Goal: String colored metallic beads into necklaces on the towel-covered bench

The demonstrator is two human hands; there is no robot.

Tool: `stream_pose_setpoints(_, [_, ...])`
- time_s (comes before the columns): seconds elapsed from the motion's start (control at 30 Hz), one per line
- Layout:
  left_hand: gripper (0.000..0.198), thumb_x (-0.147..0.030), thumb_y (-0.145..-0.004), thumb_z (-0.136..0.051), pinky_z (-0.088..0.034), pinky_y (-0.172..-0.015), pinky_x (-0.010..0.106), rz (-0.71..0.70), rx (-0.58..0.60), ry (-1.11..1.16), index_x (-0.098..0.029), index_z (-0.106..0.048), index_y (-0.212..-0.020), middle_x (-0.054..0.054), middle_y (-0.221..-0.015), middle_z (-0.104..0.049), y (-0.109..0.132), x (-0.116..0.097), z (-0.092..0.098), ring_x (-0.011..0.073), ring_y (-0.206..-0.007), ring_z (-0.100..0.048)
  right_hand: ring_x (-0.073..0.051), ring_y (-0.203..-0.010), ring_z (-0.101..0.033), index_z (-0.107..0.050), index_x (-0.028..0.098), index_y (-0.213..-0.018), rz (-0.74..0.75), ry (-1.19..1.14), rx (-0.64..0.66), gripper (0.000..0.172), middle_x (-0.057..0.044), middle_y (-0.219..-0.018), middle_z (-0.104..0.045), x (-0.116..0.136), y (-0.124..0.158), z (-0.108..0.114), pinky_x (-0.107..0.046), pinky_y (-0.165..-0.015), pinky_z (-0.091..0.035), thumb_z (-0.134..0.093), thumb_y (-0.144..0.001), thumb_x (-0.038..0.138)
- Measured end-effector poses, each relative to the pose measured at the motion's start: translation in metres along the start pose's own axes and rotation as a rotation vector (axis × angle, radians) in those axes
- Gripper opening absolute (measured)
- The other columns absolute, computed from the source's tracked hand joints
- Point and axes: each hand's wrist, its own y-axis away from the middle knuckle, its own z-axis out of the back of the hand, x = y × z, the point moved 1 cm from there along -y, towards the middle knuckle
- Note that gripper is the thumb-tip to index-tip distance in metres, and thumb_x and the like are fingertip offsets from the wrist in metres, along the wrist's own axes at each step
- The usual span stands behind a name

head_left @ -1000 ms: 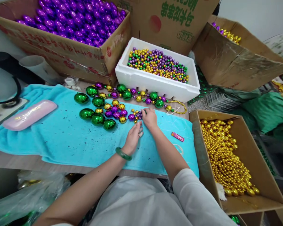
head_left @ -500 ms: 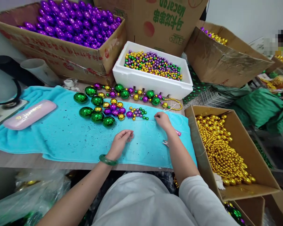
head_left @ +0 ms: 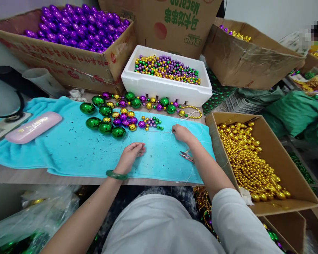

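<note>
My right hand (head_left: pixel 180 133) is pinched shut on a thin pale thread above the blue towel (head_left: pixel 76 155). A straight, fine length runs left from its fingertips toward the small loose beads (head_left: pixel 153 122); whether that part is a needle I cannot tell. My left hand (head_left: pixel 134 154), with a green bangle (head_left: pixel 117 175) at the wrist, hovers over the towel with thumb and fingers together; anything inside is hidden. Large green beads (head_left: pixel 105 127) and purple and gold beads (head_left: pixel 125 121) lie in a group beyond it. Thread snips (head_left: pixel 187 156) rest beside my right forearm.
Behind the towel stand a white foam box (head_left: pixel 166 88) of small beads and a carton (head_left: pixel 106 63) of purple egg-shaped beads. A strung bead necklace (head_left: pixel 148 105) lies before the foam box. On the right is a carton (head_left: pixel 278 151) of gold strands; a pink case (head_left: pixel 34 127) sits left.
The whole view has shifted slightly. My right forearm has swung outward, so more of the snips shows. Both hands keep nearly the same pose.
</note>
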Motion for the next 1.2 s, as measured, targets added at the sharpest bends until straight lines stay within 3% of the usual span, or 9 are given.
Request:
stream_pose_setpoints(0.17, [0.051, -0.052, -0.051, -0.08, -0.047, -0.065, 0.026, 0.003, 0.023, -0.071, -0.013, -0.07, -0.082, 0.005, -0.075, -0.067, 0.001, -0.006, -0.005, 0.0152, -0.07, -0.062, -0.026, -0.1, -0.061, -0.062, 0.012, -0.104, 0.05, 0.106, 0.047, 0.022, -0.019, -0.116, -0.06, 0.003, 0.009, 0.011, -0.032, -0.079, -0.045, -0.045, -0.088, 0.01])
stream_pose_setpoints(0.3, [0.047, -0.051, -0.054, -0.078, -0.046, -0.064, 0.026, -0.049, -0.001, -0.118, -0.013, -0.072, -0.082, 0.005, -0.073, -0.068, 0.001, -0.007, -0.015, 0.015, -0.07, -0.061, -0.025, -0.097, -0.061, -0.058, 0.013, -0.108, 0.062, 0.117, -0.022, 0.024, -0.017, -0.113, -0.062, 0.004, 0.023, 0.024, -0.031, -0.078, -0.044, -0.041, -0.091, 0.012])
stream_pose_setpoints(0.37, [0.046, -0.05, -0.057, -0.077, -0.046, -0.064, 0.025, -0.107, -0.01, -0.154, -0.014, -0.073, -0.086, 0.005, -0.074, -0.068, 0.0, -0.009, -0.023, 0.015, -0.071, -0.061, -0.021, -0.089, -0.061, -0.057, 0.016, -0.104, 0.094, -0.012, -0.112, 0.02, -0.011, -0.103, -0.065, 0.006, 0.032, 0.029, -0.03, -0.075, -0.044, -0.041, -0.092, 0.016])
stream_pose_setpoints(0.47, [0.047, -0.047, -0.063, -0.074, -0.048, -0.066, 0.026, -0.21, 0.013, -0.169, -0.015, -0.073, -0.099, 0.005, -0.081, -0.07, -0.001, -0.018, -0.041, 0.0151, -0.073, -0.062, -0.014, -0.07, -0.059, -0.054, 0.018, -0.092, 0.167, -0.424, -0.191, 0.012, -0.003, -0.082, -0.064, 0.013, 0.044, 0.031, -0.026, -0.066, -0.044, -0.043, -0.091, 0.022])
stream_pose_setpoints(0.57, [0.047, -0.045, -0.069, -0.071, -0.05, -0.065, 0.026, -0.329, 0.043, -0.149, -0.017, -0.07, -0.107, 0.006, -0.09, -0.071, -0.004, -0.033, -0.062, 0.0144, -0.073, -0.064, -0.009, -0.054, -0.054, -0.05, 0.019, -0.085, 0.203, -0.807, -0.127, 0.008, 0.002, -0.07, -0.059, 0.022, 0.05, 0.029, -0.022, -0.054, -0.042, -0.046, -0.088, 0.025])
stream_pose_setpoints(0.67, [0.036, -0.041, -0.072, -0.068, -0.048, -0.059, 0.023, -0.417, 0.072, -0.143, -0.017, -0.072, -0.099, 0.006, -0.09, -0.07, -0.007, -0.047, -0.078, 0.0132, -0.071, -0.063, -0.008, -0.05, -0.054, -0.05, 0.019, -0.084, 0.2, -1.033, -0.065, 0.008, 0.004, -0.066, -0.057, 0.032, 0.053, 0.029, -0.019, -0.046, -0.038, -0.05, -0.083, 0.027])
stream_pose_setpoints(0.87, [0.023, -0.038, -0.075, -0.065, -0.047, -0.055, 0.021, -0.49, 0.129, -0.186, -0.017, -0.069, -0.083, 0.003, -0.08, -0.068, -0.01, -0.065, -0.091, 0.0123, -0.068, -0.061, -0.008, -0.047, -0.056, -0.057, 0.017, -0.088, 0.102, -1.256, -0.046, 0.023, -0.002, -0.079, -0.067, 0.03, 0.053, 0.031, -0.018, -0.036, -0.034, -0.058, -0.078, 0.038])
stream_pose_setpoints(1.07, [0.02, -0.036, -0.077, -0.062, -0.047, -0.055, 0.02, -0.536, 0.106, -0.241, -0.017, -0.067, -0.081, 0.002, -0.078, -0.066, -0.012, -0.073, -0.088, 0.0114, -0.067, -0.062, -0.003, -0.04, -0.045, -0.067, 0.016, -0.091, -0.109, -1.345, -0.381, 0.028, -0.006, -0.092, -0.072, 0.018, 0.056, 0.033, -0.019, -0.035, -0.029, -0.064, -0.074, 0.038])
stream_pose_setpoints(1.2, [0.02, -0.036, -0.078, -0.061, -0.047, -0.055, 0.02, -0.541, 0.106, -0.254, -0.017, -0.066, -0.08, 0.002, -0.08, -0.066, -0.014, -0.075, -0.085, 0.0112, -0.067, -0.062, -0.004, -0.042, -0.045, -0.07, 0.017, -0.092, -0.067, -1.452, -0.255, 0.03, -0.005, -0.091, -0.073, 0.032, 0.058, 0.024, -0.02, -0.036, -0.031, -0.071, -0.068, 0.034])
